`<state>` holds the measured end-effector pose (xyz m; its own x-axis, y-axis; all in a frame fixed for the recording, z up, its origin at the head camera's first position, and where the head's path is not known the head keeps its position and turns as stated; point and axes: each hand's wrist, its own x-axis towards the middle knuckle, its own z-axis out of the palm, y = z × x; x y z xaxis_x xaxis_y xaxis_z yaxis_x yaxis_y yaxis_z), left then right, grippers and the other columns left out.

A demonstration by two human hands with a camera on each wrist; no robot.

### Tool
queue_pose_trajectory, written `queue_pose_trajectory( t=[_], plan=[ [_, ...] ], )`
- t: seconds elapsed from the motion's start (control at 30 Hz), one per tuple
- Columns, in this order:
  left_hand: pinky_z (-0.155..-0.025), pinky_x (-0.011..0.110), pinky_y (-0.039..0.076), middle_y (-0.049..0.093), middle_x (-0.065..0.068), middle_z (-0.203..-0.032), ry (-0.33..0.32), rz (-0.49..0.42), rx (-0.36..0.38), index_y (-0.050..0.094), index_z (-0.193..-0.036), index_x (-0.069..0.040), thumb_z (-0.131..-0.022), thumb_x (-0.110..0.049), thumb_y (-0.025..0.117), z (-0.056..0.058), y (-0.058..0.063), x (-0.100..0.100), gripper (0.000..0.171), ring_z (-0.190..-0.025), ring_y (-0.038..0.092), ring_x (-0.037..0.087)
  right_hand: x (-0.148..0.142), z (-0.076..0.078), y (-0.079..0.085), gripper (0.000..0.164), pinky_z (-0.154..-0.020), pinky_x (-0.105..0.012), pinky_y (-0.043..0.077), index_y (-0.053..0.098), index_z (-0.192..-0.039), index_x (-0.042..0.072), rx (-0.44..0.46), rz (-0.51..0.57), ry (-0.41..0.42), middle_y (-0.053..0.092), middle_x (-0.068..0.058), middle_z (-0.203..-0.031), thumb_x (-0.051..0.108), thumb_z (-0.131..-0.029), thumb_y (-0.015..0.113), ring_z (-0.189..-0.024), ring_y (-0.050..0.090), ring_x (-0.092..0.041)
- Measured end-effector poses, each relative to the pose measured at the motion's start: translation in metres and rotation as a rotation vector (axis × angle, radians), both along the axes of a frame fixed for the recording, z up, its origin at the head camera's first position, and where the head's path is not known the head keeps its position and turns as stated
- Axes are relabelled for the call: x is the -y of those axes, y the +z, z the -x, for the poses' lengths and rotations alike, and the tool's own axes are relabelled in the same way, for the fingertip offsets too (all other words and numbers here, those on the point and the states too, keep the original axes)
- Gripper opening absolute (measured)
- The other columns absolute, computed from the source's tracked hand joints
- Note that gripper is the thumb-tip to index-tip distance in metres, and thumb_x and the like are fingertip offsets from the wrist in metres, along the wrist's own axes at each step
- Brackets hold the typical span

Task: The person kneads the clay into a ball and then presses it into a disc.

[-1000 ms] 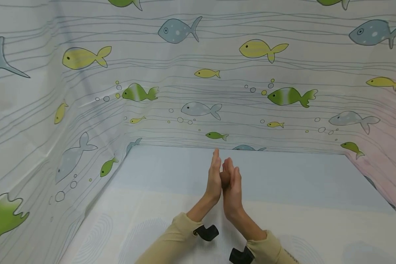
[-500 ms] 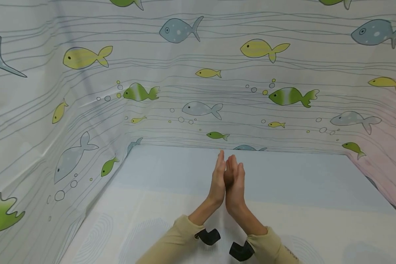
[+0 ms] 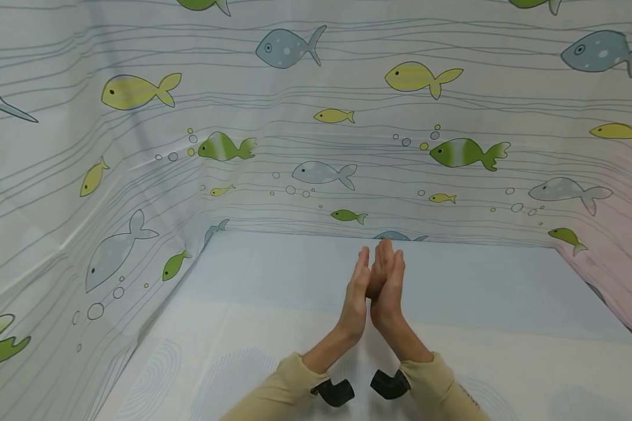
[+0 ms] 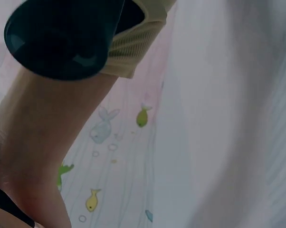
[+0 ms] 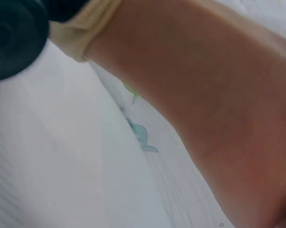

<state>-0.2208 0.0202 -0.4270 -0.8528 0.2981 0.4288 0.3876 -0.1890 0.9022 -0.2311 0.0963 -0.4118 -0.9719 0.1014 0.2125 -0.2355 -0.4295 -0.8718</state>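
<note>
In the head view, my left hand [image 3: 354, 301] and right hand [image 3: 390, 298] stand palm to palm above the table, fingers straight and pointing away from me. A small brown, rounded thing [image 3: 374, 287] sits between the palms, mostly covered by them; its exact kind cannot be told. The right fingertips reach a little farther forward than the left ones. The left wrist view shows my left forearm [image 4: 43, 128] and the right wrist view my right forearm [image 5: 195, 80]; neither shows the fingers or the brown thing.
A pale white and blue table surface [image 3: 484, 286] lies under the hands. Fish-printed cloth [image 3: 274, 123] rises behind it and along the sides. Black curved mounts [image 3: 335, 392] stick out at both beige cuffs.
Both hands have shifted slightly right. The left hand has slid back toward me while the right has moved forward, so the right fingertips now lead. The brown thing stays between the palms.
</note>
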Motion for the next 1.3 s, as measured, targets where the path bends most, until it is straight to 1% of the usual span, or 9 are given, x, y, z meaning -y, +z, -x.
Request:
queue_pose_trajectory(
  t=[0.13, 0.3, 0.43, 0.5, 0.73, 0.83, 0.93, 1.07, 1.3],
  plan=[
    [-0.121, 0.051, 0.002, 0.004, 0.005, -0.166, -0.017, 0.003, -0.008, 0.004, -0.159, -0.005, -0.103, -0.043, 0.018, -0.005, 0.002, -0.002, 0.069, -0.153, -0.002, 0.019, -0.006, 0.005, 0.003, 0.073, -0.123, -0.033, -0.002, -0.003, -0.160, 0.017, -0.008, 0.022, -0.014, -0.002, 0.004, -0.167, 0.058, -0.102, 0.013, -0.153, -0.001, -0.011],
    [-0.121, 0.051, 0.001, 0.003, 0.004, -0.166, -0.033, -0.007, -0.012, 0.003, -0.159, -0.006, -0.103, -0.044, 0.018, -0.010, 0.006, -0.004, 0.070, -0.153, -0.003, 0.018, -0.010, 0.008, 0.005, 0.073, -0.123, -0.035, 0.000, -0.002, -0.160, 0.017, -0.015, 0.044, -0.022, -0.001, 0.003, -0.167, 0.059, -0.102, 0.013, -0.153, 0.000, -0.011],
    [-0.122, 0.049, 0.001, 0.003, 0.001, -0.166, -0.011, -0.005, 0.007, 0.004, -0.159, -0.008, -0.102, -0.046, 0.019, -0.009, 0.008, -0.004, 0.070, -0.152, -0.002, 0.015, -0.007, 0.005, 0.005, 0.072, -0.123, -0.036, -0.001, 0.000, -0.161, 0.020, -0.023, 0.041, -0.012, 0.000, 0.004, -0.167, 0.059, -0.102, 0.014, -0.153, 0.000, -0.011],
    [-0.122, 0.050, 0.002, 0.005, 0.002, -0.166, 0.014, -0.011, 0.017, 0.005, -0.159, -0.008, -0.102, -0.046, 0.019, -0.006, 0.007, -0.004, 0.070, -0.152, 0.000, 0.017, -0.003, 0.002, 0.004, 0.071, -0.123, -0.036, -0.001, 0.000, -0.161, 0.021, -0.021, 0.034, -0.001, 0.000, 0.005, -0.167, 0.059, -0.102, 0.015, -0.153, 0.000, -0.011],
    [-0.122, 0.047, 0.005, 0.009, 0.004, -0.166, 0.081, -0.065, 0.075, 0.007, -0.159, -0.006, -0.103, -0.043, 0.021, 0.009, 0.003, -0.001, 0.069, -0.153, 0.005, 0.019, 0.013, -0.012, 0.000, 0.071, -0.123, -0.041, 0.001, 0.000, -0.160, 0.014, -0.060, -0.020, 0.033, 0.001, 0.000, -0.167, 0.055, -0.103, 0.012, -0.153, 0.001, -0.015],
    [-0.122, 0.048, 0.004, 0.009, 0.007, -0.166, 0.112, -0.078, 0.076, 0.008, -0.159, -0.004, -0.104, -0.042, 0.021, 0.016, 0.004, 0.002, 0.068, -0.153, 0.006, 0.022, 0.018, -0.017, -0.001, 0.069, -0.123, -0.042, 0.002, 0.001, -0.160, 0.012, -0.077, -0.043, 0.050, 0.003, -0.001, -0.167, 0.051, -0.104, 0.010, -0.153, 0.002, -0.016],
    [-0.122, 0.049, 0.003, 0.009, 0.010, -0.166, 0.141, -0.062, 0.064, 0.009, -0.158, -0.001, -0.104, -0.039, 0.020, 0.021, 0.005, 0.005, 0.067, -0.153, 0.006, 0.024, 0.021, -0.021, -0.002, 0.069, -0.123, -0.042, 0.002, 0.003, -0.160, 0.010, -0.076, -0.059, 0.046, 0.005, -0.002, -0.167, 0.050, -0.104, 0.010, -0.153, 0.003, -0.017],
    [-0.122, 0.047, 0.004, 0.009, 0.007, -0.166, 0.161, -0.052, 0.089, 0.010, -0.158, -0.003, -0.105, -0.040, 0.018, 0.027, 0.006, 0.008, 0.066, -0.153, 0.005, 0.023, 0.023, -0.025, -0.001, 0.070, -0.123, -0.043, 0.004, 0.005, -0.160, 0.008, -0.063, -0.079, 0.033, 0.007, -0.003, -0.166, 0.051, -0.105, 0.011, -0.153, 0.006, -0.019],
    [-0.123, 0.045, 0.005, 0.008, 0.004, -0.166, 0.187, -0.075, 0.120, 0.009, -0.159, -0.006, -0.104, -0.044, 0.019, 0.034, 0.008, 0.010, 0.067, -0.153, 0.005, 0.021, 0.025, -0.031, -0.001, 0.070, -0.123, -0.045, 0.005, 0.001, -0.159, 0.008, -0.060, -0.097, 0.062, 0.004, -0.005, -0.166, 0.051, -0.104, 0.010, -0.153, 0.006, -0.023]
  ],
)
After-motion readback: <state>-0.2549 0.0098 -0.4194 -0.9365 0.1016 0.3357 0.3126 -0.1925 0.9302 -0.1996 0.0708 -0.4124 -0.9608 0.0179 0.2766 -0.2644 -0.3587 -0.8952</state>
